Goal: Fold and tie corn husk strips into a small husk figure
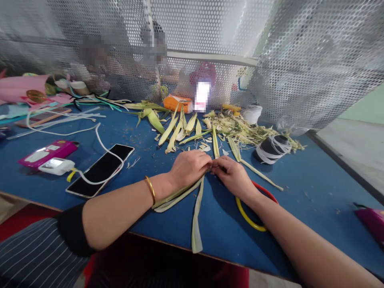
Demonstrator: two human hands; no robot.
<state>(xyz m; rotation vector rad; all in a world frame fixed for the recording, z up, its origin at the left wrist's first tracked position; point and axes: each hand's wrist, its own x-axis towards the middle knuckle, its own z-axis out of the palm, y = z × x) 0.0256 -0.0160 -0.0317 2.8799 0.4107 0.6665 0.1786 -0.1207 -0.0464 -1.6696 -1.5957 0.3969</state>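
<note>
My left hand (191, 168) and my right hand (232, 176) meet fingertip to fingertip over the blue table, both closed in a pinch on corn husk strips (197, 224). The strips hang from the fingers toward the table's front edge, and some pass under my left wrist. The pinched part is hidden by the fingers. Just beyond my hands, a pale husk leaf (215, 142) points away from me. A ring with red and yellow parts (249, 218) lies beneath my right forearm. More loose husks (168, 132) are spread behind my left hand.
A spool of white thread (273, 149) stands at right beside a pile of husk scraps (246, 130). At left lie a dark-screened phone (103, 170), a white cable (100, 140) and a magenta device (49, 153). An orange packet (178, 104) sits at back before the perforated screen (210, 32).
</note>
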